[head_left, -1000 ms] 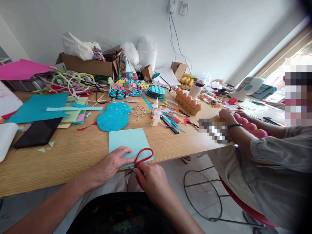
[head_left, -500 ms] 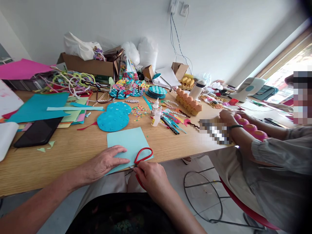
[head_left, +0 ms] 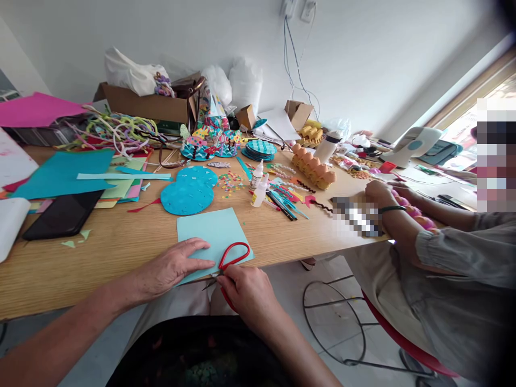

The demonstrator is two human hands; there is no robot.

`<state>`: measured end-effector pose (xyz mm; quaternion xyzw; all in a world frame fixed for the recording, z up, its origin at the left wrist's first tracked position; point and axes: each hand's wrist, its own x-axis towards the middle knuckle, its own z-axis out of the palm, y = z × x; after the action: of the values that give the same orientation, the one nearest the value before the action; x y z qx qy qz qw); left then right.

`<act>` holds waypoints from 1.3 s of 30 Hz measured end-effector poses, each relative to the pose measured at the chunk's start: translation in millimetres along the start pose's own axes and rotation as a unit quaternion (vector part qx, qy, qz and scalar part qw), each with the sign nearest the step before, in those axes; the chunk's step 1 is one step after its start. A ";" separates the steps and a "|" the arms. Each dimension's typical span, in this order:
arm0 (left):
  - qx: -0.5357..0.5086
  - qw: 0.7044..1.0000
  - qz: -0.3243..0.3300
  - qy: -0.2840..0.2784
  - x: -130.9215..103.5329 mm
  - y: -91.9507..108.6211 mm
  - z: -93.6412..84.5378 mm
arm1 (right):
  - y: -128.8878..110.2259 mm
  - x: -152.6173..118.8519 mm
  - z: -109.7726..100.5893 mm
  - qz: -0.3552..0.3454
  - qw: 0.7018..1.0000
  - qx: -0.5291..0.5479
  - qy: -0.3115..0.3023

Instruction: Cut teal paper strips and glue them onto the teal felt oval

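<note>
A light turquoise paper sheet (head_left: 215, 228) lies at the table's front edge, its near edge reaching the rim. My left hand (head_left: 177, 267) rests flat on its left part with the fingers spread. My right hand (head_left: 245, 290) grips red-handled scissors (head_left: 235, 255) at the sheet's near right corner. One red loop stands up over the paper, and the dark blades point left, low by the table edge. Beyond the sheet lie two overlapping blue discs (head_left: 187, 197) with small flecks on them.
Glue bottles (head_left: 259, 191), blue strips (head_left: 284, 201) and confetti (head_left: 230, 183) lie behind the sheet. A black phone (head_left: 64, 215) and coloured papers (head_left: 64, 171) are at left. At right, a person's hands (head_left: 379, 193) are by pink egg-carton cups (head_left: 423, 222).
The scissors have shifted slightly left, and more of their blades shows beyond the table edge. My left hand stays on the paper.
</note>
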<state>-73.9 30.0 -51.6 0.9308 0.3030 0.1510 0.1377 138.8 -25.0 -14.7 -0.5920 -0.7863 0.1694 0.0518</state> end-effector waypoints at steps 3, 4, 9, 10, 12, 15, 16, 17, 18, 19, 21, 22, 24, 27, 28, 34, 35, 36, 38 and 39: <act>-0.003 1.000 -0.005 -0.006 0.1 1.1 -1.1 | -0.2 -0.5 -1.0 0.002 1.000 0.006 -0.005; -0.004 1.000 -0.007 -0.007 0.3 1.8 -1.8 | -0.3 -0.2 -1.3 0.001 1.000 0.009 -0.006; -0.002 1.000 -0.007 -0.008 2.1 6.0 -5.8 | -3.9 2.1 -2.5 0.004 1.000 0.017 -0.018; -0.002 1.000 -0.006 -0.008 2.4 6.6 -6.3 | -4.6 2.0 -2.4 0.003 1.000 0.017 -0.018; -0.003 1.000 -0.003 -0.006 2.7 7.0 -6.7 | -5.3 1.4 -2.0 -0.001 1.000 0.019 -0.016; -0.003 1.000 0.000 -0.003 2.5 6.7 -6.1 | -6.0 1.2 -1.4 -0.012 1.000 0.021 -0.010; -0.002 1.000 0.001 -0.004 2.3 6.4 -5.7 | -6.6 1.5 -1.5 -0.014 1.000 0.020 -0.010; -0.002 1.000 0.002 -0.005 2.2 6.2 -5.4 | -7.4 1.9 -1.7 -0.014 1.000 0.018 -0.011; -0.003 1.000 0.001 -0.006 2.0 6.0 -5.0 | -8.4 2.2 -2.0 -0.013 1.000 0.015 -0.014; -0.005 1.000 -0.001 -0.006 1.9 5.8 -4.8 | -9.3 2.4 -2.3 -0.009 1.000 0.012 -0.019; -0.013 1.000 -0.008 -0.006 1.8 6.0 -4.6 | -11.0 2.2 -2.6 -0.002 1.000 0.007 -0.028; -0.016 1.000 -0.013 -0.005 1.9 6.4 -4.7 | -11.5 1.9 -2.5 0.000 0.999 0.007 -0.032; -0.019 1.000 -0.018 -0.001 2.1 7.7 -5.7 | -12.3 1.7 -1.8 0.000 0.999 0.006 -0.035; -0.024 1.000 -0.019 0.008 2.4 10.2 -7.9 | -13.4 2.7 0.0 -0.008 1.000 0.007 -0.028; -0.028 0.999 -0.019 0.010 2.4 10.8 -8.6 | -13.9 3.1 0.6 -0.012 1.000 0.007 -0.025; -0.042 0.999 -0.019 0.012 1.8 11.0 -9.6 | -16.5 2.3 2.1 -0.022 0.999 0.006 -0.022; -0.042 0.999 -0.019 0.011 1.7 10.9 -9.6 | -16.8 2.3 2.2 -0.022 0.999 0.006 -0.022; -0.043 0.999 -0.021 0.010 1.8 10.7 -9.8 | -17.2 2.5 2.4 -0.022 0.999 0.006 -0.023; -0.048 0.999 -0.022 0.007 1.8 10.5 -10.1 | -18.1 3.2 3.0 -0.023 0.999 0.005 -0.024; -0.051 0.998 -0.022 0.007 1.8 10.3 -10.1 | -18.5 3.6 3.5 -0.025 0.999 0.004 -0.023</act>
<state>-70.8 24.7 -38.4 0.9147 0.3161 0.1697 0.1862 119.9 -26.7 -12.4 -0.5683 -0.8009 0.1846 0.0402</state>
